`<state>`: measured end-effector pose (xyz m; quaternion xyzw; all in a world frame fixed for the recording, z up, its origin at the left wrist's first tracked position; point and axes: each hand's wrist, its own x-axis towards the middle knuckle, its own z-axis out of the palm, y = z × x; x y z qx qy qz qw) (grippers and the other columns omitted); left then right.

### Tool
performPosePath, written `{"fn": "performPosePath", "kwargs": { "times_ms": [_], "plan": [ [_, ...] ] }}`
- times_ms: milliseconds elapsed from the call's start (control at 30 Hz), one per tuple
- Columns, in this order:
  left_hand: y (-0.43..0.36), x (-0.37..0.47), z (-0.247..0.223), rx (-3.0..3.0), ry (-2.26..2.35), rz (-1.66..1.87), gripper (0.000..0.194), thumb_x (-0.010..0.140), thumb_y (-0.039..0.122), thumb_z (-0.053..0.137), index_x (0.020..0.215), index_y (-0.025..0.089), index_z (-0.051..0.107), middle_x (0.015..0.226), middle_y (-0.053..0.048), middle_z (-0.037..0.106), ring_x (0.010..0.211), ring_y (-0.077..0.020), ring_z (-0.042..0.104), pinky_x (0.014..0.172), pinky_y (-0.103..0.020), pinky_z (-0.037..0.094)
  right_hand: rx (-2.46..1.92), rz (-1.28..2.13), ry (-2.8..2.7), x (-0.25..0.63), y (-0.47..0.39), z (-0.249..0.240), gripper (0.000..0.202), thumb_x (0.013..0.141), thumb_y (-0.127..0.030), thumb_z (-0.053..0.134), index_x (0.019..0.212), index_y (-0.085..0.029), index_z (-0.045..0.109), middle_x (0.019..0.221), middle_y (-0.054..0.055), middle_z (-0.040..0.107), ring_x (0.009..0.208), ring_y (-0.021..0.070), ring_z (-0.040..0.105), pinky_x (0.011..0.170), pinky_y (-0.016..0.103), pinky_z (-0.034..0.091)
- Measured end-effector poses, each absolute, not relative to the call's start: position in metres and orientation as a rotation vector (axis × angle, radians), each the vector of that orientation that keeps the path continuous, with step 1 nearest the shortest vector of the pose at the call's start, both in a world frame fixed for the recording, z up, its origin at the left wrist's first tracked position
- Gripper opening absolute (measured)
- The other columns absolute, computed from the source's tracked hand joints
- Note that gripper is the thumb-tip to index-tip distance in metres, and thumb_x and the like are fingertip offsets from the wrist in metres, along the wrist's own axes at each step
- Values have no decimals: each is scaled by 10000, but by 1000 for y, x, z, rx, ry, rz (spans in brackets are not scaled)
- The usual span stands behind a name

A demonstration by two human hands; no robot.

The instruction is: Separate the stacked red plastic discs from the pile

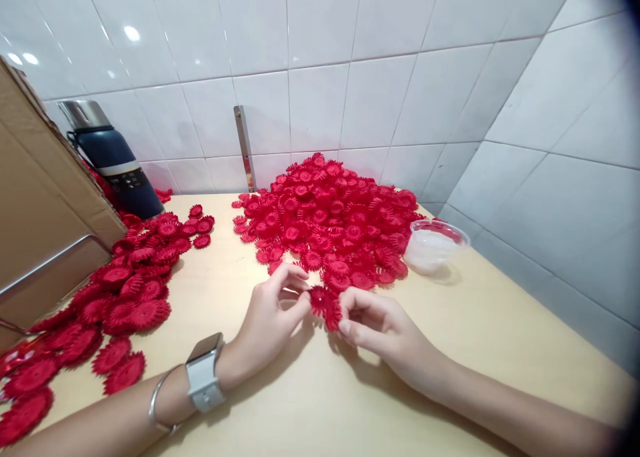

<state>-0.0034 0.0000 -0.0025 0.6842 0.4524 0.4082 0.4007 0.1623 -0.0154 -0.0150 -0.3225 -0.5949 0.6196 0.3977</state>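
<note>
Two red fringed discs (325,305) overlap between my hands, just in front of a big heap of similar red pieces (325,217). My left hand (273,320) pinches the left edge of one disc between thumb and fingers. On the other side, my right hand (385,333) grips the right edge with thumb and forefinger. A clear plastic cup with whitish contents (433,249) stands at the right side of the heap. A smartwatch (205,370) and a thin bangle are on my left wrist.
More red pieces (125,290) spread along the left of the pale table (480,323). A cardboard box (50,197) and a dark blue bottle (123,163) stand at the left. Behind, a metal strip (244,147) leans on the tiled wall (380,97).
</note>
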Motion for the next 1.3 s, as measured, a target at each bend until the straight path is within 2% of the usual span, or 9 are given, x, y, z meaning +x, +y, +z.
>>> {"fn": "performPosePath", "kwargs": {
  "times_ms": [133,233,433,533,700,833,933,1067,1300],
  "plan": [
    [-1,-1,-4,1614,1040,915,285,723,156,553,995,184,471,866,-20,571,756,-136,577,668,-253,478,-728,1612,-1431,163,-14,-15,181,715,-253,579,640,-163,441,614,-18,495,558,105,489,549,243,405],
    [1,0,-3,1511,988,879,232,726,176,566,949,165,501,854,-26,576,735,-131,568,648,-244,466,-693,1615,-1410,164,-14,-16,193,716,-274,576,639,-168,435,597,-25,481,534,107,485,525,246,411],
    [-1,-1,0,1479,908,837,37,754,164,527,765,144,556,695,1,565,621,-104,538,586,-217,433,-801,1432,-1478,165,-13,-19,198,782,-285,497,633,-171,435,584,-20,462,558,111,441,531,238,363],
    [-4,-2,1,1622,942,858,90,738,104,507,738,146,586,694,2,590,644,-111,539,608,-213,425,-955,1390,-1619,162,-15,-17,243,770,-317,525,613,-175,405,565,-25,450,537,104,410,504,225,325],
    [-5,-3,0,1762,1077,863,112,730,94,490,718,142,591,663,3,601,618,-115,524,571,-207,408,-1115,1258,-1770,157,-21,-12,196,737,-255,538,611,-175,411,534,-41,417,489,87,363,448,206,274],
    [-6,-3,-1,1837,1119,832,114,744,111,478,717,144,584,668,3,588,615,-115,518,571,-209,400,-1140,1194,-1808,156,-20,-11,274,649,-290,638,590,-183,393,518,-53,394,486,88,357,443,206,277],
    [-6,-3,-1,1858,1121,827,108,755,135,480,743,140,588,682,-2,589,625,-120,517,573,-213,400,-1137,1139,-1825,156,-18,-11,215,739,-259,541,596,-178,402,543,-43,402,506,92,364,459,209,285],
    [-5,-3,-1,1841,1136,802,96,770,160,468,743,144,558,682,4,577,627,-123,512,563,-216,392,-1068,1219,-1745,158,-15,-13,177,800,-189,405,631,-166,454,589,-20,455,544,103,407,497,213,328],
    [-2,-2,0,1625,920,729,60,777,128,465,750,142,518,708,-1,574,641,-115,517,589,-220,399,-979,1528,-1492,160,-11,-12,151,681,-131,439,585,-136,556,545,-1,529,534,110,466,528,227,382]
  ]
}}
